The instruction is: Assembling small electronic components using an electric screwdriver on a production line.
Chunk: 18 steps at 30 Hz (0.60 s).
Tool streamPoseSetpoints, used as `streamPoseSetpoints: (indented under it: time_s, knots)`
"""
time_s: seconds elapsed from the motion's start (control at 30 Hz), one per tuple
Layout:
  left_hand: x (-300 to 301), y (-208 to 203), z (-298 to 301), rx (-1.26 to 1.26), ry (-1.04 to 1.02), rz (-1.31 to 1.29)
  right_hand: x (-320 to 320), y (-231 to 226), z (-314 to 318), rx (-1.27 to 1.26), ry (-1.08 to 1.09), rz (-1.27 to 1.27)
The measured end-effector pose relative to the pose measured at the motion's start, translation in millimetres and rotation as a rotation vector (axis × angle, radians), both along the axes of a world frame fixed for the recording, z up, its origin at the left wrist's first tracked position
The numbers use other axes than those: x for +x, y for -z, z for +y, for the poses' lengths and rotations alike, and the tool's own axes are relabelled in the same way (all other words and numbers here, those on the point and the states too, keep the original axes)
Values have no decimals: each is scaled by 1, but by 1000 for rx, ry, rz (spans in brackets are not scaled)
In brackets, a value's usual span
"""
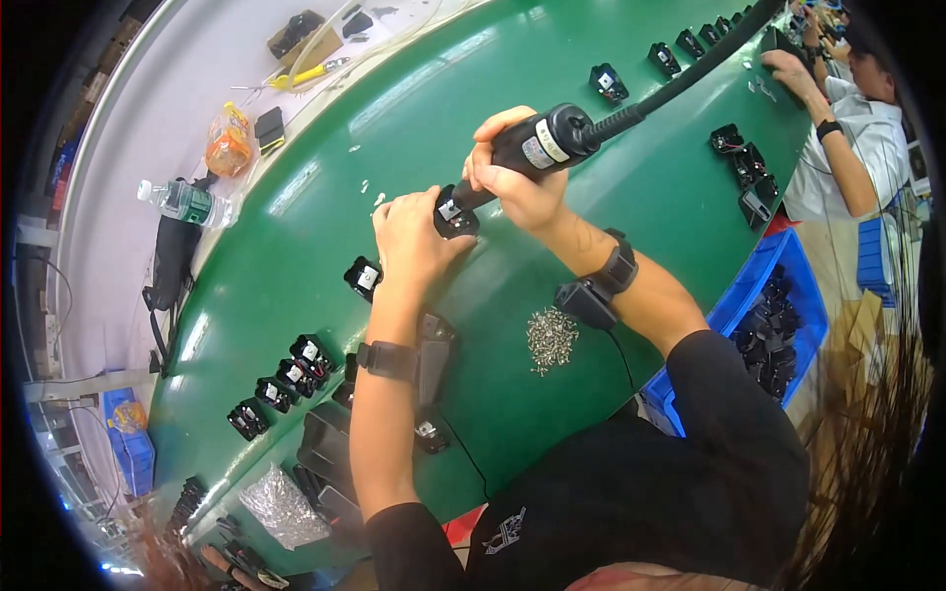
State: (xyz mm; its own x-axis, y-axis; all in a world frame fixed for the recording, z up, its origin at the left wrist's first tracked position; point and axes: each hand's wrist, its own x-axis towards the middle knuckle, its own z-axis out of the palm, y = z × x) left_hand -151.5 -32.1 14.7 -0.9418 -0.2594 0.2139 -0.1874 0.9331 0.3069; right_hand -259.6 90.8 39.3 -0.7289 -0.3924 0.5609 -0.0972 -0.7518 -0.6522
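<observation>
My right hand is wrapped round a black electric screwdriver with pale labels and a thick cable running to the upper right. The driver's tip end points down into a small black plastic housing with a white part inside; the exact contact point is hidden. My left hand grips that housing from its left side, thumb along the near edge, holding it on the green table. A similar black housing lies just left of my left wrist. Near my right forearm is a pile of small silver screws.
Several more housings line the table's left side; others stand at the far right. A blue bin of black parts is at right. A bag of screws lies lower left. A water bottle stands beyond. A co-worker sits at upper right.
</observation>
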Motion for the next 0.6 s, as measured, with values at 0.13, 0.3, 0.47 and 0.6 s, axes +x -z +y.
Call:
streamPoseSetpoints:
  time_s: [0.13,0.3,0.47,0.6]
  knots:
    - [0,2,-4,19,-1,46,-2,4,-5,75,-9,36]
    - [-1,4,-8,6,-2,51,-5,4,-10,105,-21,77]
    - [-2,-8,-9,11,10,-29,-1,-2,-19,149,-63,169]
    - [4,-8,-7,15,7,-29,4,-3,-26,232,-45,92]
